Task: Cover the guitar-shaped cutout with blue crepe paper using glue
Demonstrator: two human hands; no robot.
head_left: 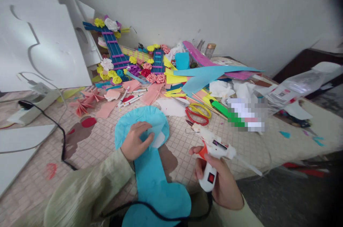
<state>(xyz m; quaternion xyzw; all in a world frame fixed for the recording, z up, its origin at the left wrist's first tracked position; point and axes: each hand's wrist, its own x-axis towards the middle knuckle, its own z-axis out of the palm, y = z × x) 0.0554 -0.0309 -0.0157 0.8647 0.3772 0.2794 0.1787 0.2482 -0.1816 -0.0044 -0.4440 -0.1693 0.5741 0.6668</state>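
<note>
In my right hand point(219, 180) is a white hot glue gun point(211, 141) with an orange trigger, a glue stick out of its back and its nozzle toward the upper left. My left hand point(138, 141) has its thumb and fingers curled at a folded flap of blue paper point(159, 125) on the round end of a blue guitar-shaped cutout point(150, 169). A white patch shows beneath the flap. The cutout's other rounded end reaches over the table's front edge near my lap. The glue gun's black cord point(155, 214) crosses that end.
Scissors with red and yellow handles point(198, 114) lie beyond the glue gun. Decorated paper guitars point(115, 50), paper flowers and blue strips point(203, 77) crowd the back. A power strip point(34, 103) and white boards point(32, 34) stand at left. A clear plastic bag point(297, 84) is at right.
</note>
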